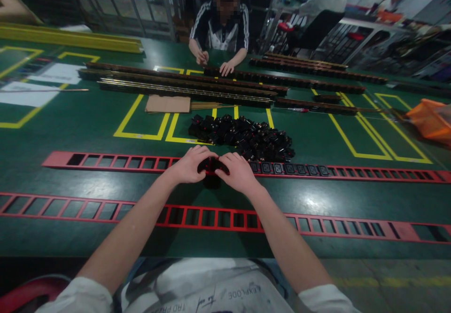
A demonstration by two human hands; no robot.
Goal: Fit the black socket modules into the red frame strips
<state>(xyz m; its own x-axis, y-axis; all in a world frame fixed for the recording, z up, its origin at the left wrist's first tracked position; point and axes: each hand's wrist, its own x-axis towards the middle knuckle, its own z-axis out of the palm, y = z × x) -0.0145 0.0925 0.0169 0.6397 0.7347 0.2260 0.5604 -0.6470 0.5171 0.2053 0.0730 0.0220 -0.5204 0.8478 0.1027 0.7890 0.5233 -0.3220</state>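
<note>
My left hand [190, 164] and my right hand [238, 172] meet over the far red slotted strip [105, 161], both closed on a small black socket module [212, 165] held between the fingertips. Right of my hands, several black modules [282, 168] sit seated in the strip's slots. A heap of loose black socket modules [243, 136] lies just beyond my hands. A second red slotted strip [334, 226] runs under my forearms, its slots bare.
Long dark strips [183, 85] lie across the green table [70, 125], with a cardboard piece [168, 104] and an orange bin [430, 120] at right. A person opposite has both hands on a dark strip [303, 82]. Yellow tape outlines mark the tabletop.
</note>
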